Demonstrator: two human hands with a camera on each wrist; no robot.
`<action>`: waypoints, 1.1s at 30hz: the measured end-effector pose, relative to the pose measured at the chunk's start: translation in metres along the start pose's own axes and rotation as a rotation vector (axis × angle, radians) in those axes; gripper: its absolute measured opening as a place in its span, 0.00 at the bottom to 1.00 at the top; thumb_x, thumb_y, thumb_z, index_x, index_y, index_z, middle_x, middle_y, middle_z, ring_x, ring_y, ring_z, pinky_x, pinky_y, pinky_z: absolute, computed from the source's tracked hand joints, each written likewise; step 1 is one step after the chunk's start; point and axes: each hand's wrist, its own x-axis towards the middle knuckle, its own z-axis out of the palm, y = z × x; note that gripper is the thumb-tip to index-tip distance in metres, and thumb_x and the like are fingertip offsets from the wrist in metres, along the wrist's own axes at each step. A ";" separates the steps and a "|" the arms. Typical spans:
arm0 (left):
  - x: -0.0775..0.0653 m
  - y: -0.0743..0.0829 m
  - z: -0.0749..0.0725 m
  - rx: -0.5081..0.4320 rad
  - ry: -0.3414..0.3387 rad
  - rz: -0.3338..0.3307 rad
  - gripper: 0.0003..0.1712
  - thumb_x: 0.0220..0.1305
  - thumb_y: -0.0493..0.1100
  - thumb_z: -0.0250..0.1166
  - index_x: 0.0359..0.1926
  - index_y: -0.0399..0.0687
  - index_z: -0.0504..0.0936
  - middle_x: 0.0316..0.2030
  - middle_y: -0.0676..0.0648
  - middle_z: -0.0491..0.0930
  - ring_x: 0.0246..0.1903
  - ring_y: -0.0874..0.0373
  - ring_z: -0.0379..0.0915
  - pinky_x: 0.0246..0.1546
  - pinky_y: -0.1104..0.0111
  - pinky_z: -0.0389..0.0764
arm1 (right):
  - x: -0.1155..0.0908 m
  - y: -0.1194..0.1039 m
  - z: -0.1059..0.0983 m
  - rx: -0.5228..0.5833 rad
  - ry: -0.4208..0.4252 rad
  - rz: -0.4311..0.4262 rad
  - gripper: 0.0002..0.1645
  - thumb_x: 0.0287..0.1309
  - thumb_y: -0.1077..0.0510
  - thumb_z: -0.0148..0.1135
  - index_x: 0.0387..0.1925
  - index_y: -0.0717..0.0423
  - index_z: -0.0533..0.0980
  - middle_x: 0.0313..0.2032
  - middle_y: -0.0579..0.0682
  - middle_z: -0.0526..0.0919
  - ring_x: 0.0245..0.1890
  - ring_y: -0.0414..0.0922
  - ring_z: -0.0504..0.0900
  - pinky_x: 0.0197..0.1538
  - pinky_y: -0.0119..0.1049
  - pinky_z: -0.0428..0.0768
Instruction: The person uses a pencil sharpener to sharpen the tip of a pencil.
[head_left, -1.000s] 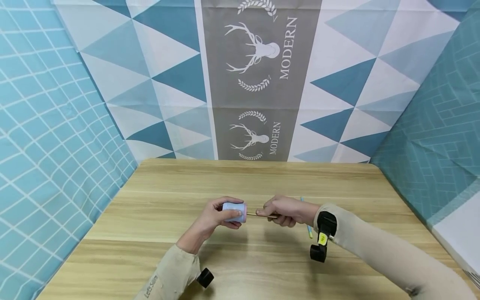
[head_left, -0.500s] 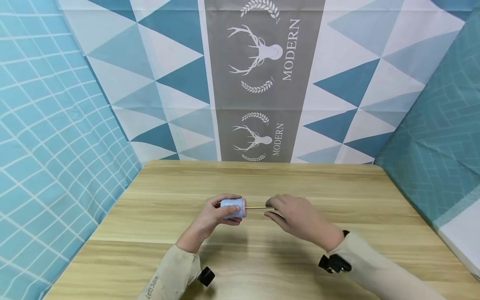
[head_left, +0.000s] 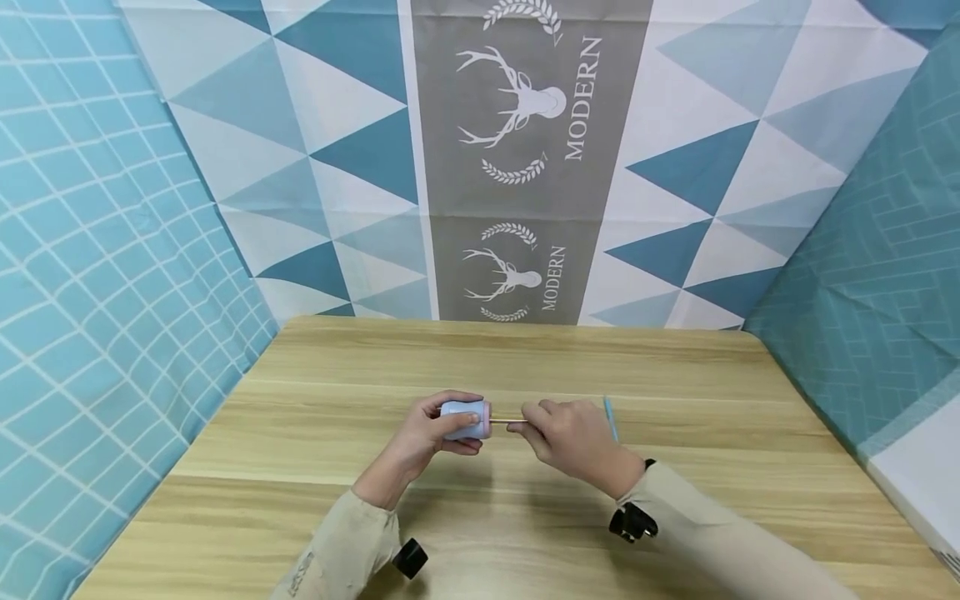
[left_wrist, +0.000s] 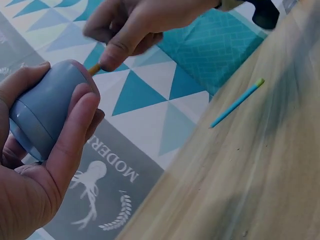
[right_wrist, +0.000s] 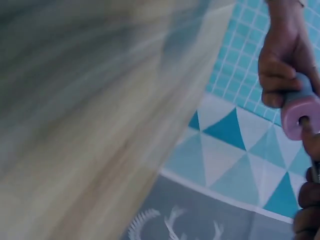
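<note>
My left hand (head_left: 415,440) grips a light-blue pencil sharpener (head_left: 459,420) with a pink end, held sideways over the table. From the hole in that pink end (right_wrist: 291,119) a gold-coloured pencil (head_left: 506,420) sticks out to the right. My right hand (head_left: 577,437) pinches the pencil between thumb and fingers, a short way from the sharpener. In the left wrist view only a short stretch of pencil (left_wrist: 95,69) shows between the sharpener (left_wrist: 56,105) and my right thumb. The rest is hidden in the right hand.
A light-blue pencil (left_wrist: 237,102) with a yellow-green end lies on the wooden table (head_left: 300,517), partly behind my right hand in the head view. Patterned cloths (head_left: 360,167) hang behind and beside the table. Something white (head_left: 918,467) stands at the right edge.
My right hand has turned over, its back now facing up. Its fingers first slid outward along the pencil, then came back toward the sharpener. The left hand stays nearly still.
</note>
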 end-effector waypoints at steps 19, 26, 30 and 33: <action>0.005 -0.004 0.000 0.078 -0.049 0.047 0.27 0.59 0.32 0.68 0.58 0.23 0.73 0.44 0.34 0.74 0.30 0.47 0.83 0.35 0.55 0.88 | 0.032 0.039 -0.020 1.169 -0.971 1.064 0.26 0.66 0.50 0.62 0.17 0.51 0.61 0.12 0.43 0.57 0.11 0.37 0.49 0.15 0.29 0.47; 0.003 -0.001 0.001 0.032 -0.053 0.024 0.28 0.60 0.33 0.67 0.59 0.23 0.73 0.44 0.34 0.74 0.30 0.48 0.83 0.36 0.56 0.88 | 0.018 0.015 -0.038 0.395 -0.470 0.392 0.11 0.62 0.51 0.68 0.31 0.53 0.77 0.21 0.39 0.74 0.18 0.34 0.70 0.20 0.27 0.71; 0.000 0.002 0.002 -0.002 -0.040 0.010 0.22 0.60 0.33 0.66 0.56 0.31 0.79 0.44 0.35 0.74 0.28 0.49 0.84 0.35 0.57 0.88 | 0.000 0.009 -0.025 -0.042 -0.157 -0.039 0.14 0.73 0.55 0.55 0.29 0.55 0.74 0.23 0.44 0.73 0.19 0.38 0.70 0.19 0.27 0.71; -0.002 0.003 0.002 -0.006 -0.029 0.009 0.20 0.60 0.32 0.66 0.55 0.33 0.81 0.44 0.35 0.74 0.27 0.49 0.83 0.35 0.58 0.88 | -0.006 0.012 -0.011 -0.248 0.011 -0.219 0.20 0.77 0.54 0.46 0.27 0.56 0.71 0.23 0.47 0.71 0.18 0.40 0.69 0.16 0.27 0.70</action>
